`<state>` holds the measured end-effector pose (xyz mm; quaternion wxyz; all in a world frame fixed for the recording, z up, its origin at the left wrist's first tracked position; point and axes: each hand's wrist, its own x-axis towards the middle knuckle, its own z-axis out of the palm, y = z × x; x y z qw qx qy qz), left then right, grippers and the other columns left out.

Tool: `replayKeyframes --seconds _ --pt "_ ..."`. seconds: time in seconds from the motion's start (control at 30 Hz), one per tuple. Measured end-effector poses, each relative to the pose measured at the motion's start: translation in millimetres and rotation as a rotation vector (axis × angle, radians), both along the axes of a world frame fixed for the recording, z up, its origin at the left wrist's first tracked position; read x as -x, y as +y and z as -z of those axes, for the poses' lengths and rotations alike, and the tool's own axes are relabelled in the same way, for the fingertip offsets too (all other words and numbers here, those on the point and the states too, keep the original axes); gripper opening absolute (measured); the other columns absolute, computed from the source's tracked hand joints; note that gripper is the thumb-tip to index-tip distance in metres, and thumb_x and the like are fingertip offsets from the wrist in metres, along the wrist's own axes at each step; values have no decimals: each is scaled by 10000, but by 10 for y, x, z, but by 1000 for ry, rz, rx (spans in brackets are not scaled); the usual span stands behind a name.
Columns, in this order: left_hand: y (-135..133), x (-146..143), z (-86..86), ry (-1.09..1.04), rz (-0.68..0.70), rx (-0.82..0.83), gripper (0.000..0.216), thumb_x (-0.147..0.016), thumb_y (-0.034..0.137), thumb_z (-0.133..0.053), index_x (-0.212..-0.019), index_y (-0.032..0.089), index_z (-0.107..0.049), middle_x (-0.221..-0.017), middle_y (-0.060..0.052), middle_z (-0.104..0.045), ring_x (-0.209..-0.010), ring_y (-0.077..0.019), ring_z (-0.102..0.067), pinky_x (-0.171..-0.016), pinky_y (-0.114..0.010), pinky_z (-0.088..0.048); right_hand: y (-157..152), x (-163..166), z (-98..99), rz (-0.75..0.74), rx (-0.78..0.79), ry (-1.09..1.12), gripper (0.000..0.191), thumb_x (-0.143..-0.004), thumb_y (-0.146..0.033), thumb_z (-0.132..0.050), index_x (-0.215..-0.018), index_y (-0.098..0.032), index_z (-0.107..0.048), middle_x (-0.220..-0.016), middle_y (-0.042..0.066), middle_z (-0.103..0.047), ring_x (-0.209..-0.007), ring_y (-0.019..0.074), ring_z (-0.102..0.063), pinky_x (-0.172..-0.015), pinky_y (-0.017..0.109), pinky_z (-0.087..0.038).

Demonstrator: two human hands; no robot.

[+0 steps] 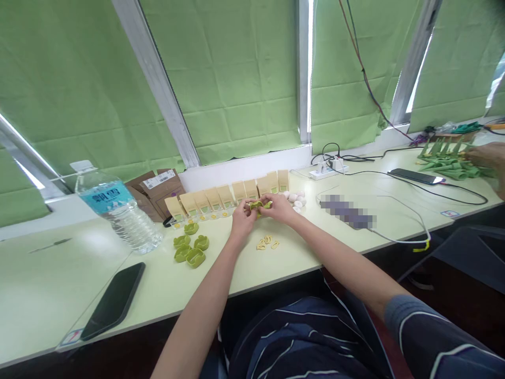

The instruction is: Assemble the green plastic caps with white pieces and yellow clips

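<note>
Between my hands, above the table, is a small green shaped ring (256, 205), much like the ones lying to the left. My left hand (243, 212) grips its left side with closed fingers. On the other side my right hand (278, 207) pinches it, and the fingers hide part of it. Several green cutter-like rings (195, 257) lie grouped on the table left of my hands. Just below my hands lie several small yellow loop-shaped pieces (261, 244). A row of tan cards in clear stands (213, 199) runs behind my hands. White rounded pieces (296, 201) are piled beside my right hand.
A large water bottle (118, 205) and a black phone (114, 300) are at the left. Behind them is a cardboard box (158, 192). A power strip (328, 169), cables and another phone (416, 176) lie right. Another person's hand (487, 158) is near green leaf-like pieces (445, 158).
</note>
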<state>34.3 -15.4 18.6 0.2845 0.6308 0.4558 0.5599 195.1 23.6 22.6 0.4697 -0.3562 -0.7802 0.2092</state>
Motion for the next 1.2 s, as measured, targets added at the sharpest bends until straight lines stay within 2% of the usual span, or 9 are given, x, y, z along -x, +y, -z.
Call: replayKeyframes --seconds 0.2,0.6,0.97,1.2 --pt "1 7 1 12 -4 -5 252 -787 255 -670 -1026 196 -615 -749 27 -529 -591 -93 -592 -552 -196 -455 26 10 10 5 12 0 184 -752 -205 -695 -932 -171 -708 -875 19 -718 -759 142 -637 -694 248 -456" --pt "32 20 32 25 -12 -8 249 -774 211 -652 -1020 194 -617 -732 38 -501 -558 -78 -557 -527 -184 -436 12 9 45 -24 -29 -11 136 -807 -252 -656 -921 -186 -691 -890 14 -732 -716 133 -633 -676 245 -455" --pt "-14 17 22 80 -15 -11 217 -793 211 -630 -1010 197 -634 -746 18 -541 -581 -90 -575 -535 -192 -439 14 11 26 34 32 -68 145 -796 -298 -675 -884 -184 -688 -856 9 -731 -688 130 -630 -629 237 -431" --pt "7 21 42 61 -23 -35 233 -793 206 -617 -1026 204 -628 -774 9 -560 -606 -99 -596 -558 -203 -465 -24 8 20 -13 0 -25 161 -795 -287 -662 -921 -188 -670 -900 14 -721 -741 140 -638 -675 249 -456"
